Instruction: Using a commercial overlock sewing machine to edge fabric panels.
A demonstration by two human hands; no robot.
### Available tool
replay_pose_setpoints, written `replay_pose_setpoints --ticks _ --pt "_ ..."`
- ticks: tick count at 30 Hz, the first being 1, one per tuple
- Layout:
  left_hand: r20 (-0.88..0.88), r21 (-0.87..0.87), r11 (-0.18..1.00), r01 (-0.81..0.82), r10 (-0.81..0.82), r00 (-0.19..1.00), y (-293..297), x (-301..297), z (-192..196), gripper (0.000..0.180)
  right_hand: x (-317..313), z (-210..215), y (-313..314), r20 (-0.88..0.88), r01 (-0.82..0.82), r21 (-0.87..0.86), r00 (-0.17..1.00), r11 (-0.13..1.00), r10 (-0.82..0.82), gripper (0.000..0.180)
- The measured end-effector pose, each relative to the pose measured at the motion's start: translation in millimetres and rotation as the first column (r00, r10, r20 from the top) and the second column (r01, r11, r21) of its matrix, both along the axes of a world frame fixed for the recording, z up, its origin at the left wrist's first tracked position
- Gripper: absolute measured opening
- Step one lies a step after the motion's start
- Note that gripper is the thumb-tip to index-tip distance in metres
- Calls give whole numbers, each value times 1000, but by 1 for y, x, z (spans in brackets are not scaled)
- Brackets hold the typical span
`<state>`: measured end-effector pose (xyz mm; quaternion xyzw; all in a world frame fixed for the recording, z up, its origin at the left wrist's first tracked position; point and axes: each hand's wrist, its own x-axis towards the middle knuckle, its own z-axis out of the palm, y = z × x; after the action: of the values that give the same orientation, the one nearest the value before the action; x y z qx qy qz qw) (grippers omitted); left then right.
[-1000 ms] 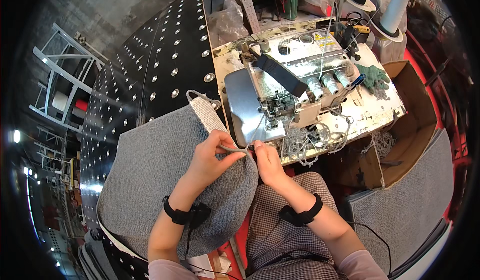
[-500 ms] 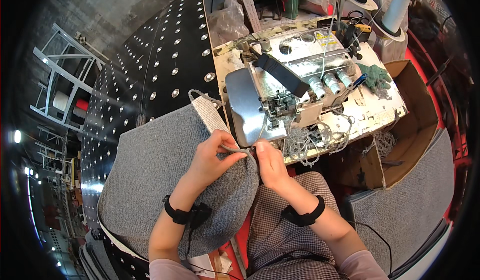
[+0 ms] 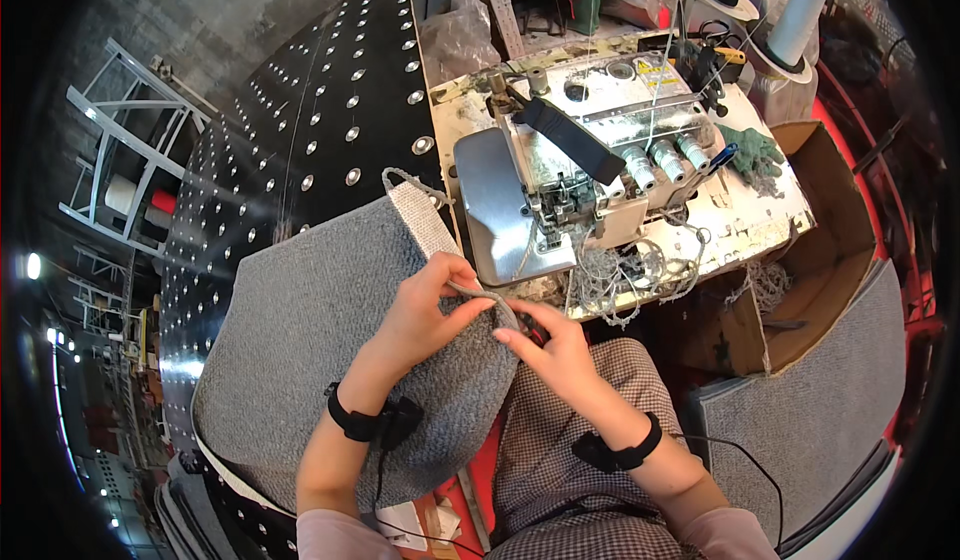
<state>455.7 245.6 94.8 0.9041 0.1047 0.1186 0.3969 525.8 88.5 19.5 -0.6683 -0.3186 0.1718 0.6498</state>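
A grey piece of carpet point(image 3: 310, 300) with a pale backing lies across the black studded table and hangs over its near edge. Along its upper right side the edge is turned up, showing the cream backing point(image 3: 418, 222). My left hand point(image 3: 425, 315) pinches this carpet's stitched edge between thumb and fingers. Just right of it, my right hand point(image 3: 548, 348) has thumb and fingers on either side of the same edge, near the corner. Beyond both hands stands an overlock sewing machine point(image 3: 600, 150) with a shiny metal plate point(image 3: 492, 205) at its left. A loop of grey yarn point(image 3: 402, 174) sticks out at the carpet's far corner.
Tangled grey thread point(image 3: 625, 280) hangs off the machine table's front edge. A cardboard box point(image 3: 830, 250) stands at the right, above more grey carpet pieces point(image 3: 810, 400). Thread cones point(image 3: 797, 25) stand at the back right. The black table point(image 3: 300, 140) with metal studs stretches to the left.
My right hand has slid down and slightly right along the edge, its fingers spreading from a tight pinch. My left hand keeps its pinch almost in place.
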Motion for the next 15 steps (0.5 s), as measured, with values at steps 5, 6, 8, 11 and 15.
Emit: replay_pose_setpoints --ticks 5,6,8,11,15 --pt "156 195 963 185 -217 964 -18 2 9 56 -17 -5 -48 -178 -182 -54 969 982 170 20" --pt "197 220 965 144 -189 962 -23 9 11 60 -33 -25 -61 -275 -92 23 957 996 94 20" --pt "111 387 917 97 -151 982 -9 24 4 60 -39 -39 -87 -448 -177 -146 889 973 94 21" --pt "-47 442 884 151 -145 988 -2 43 -4 58 -37 -50 -106 -448 -309 -341 884 888 136 25" --pt "-110 327 907 265 -242 964 -6 56 -7 51 -1 -30 -91 -418 -196 -271 906 942 68 33"
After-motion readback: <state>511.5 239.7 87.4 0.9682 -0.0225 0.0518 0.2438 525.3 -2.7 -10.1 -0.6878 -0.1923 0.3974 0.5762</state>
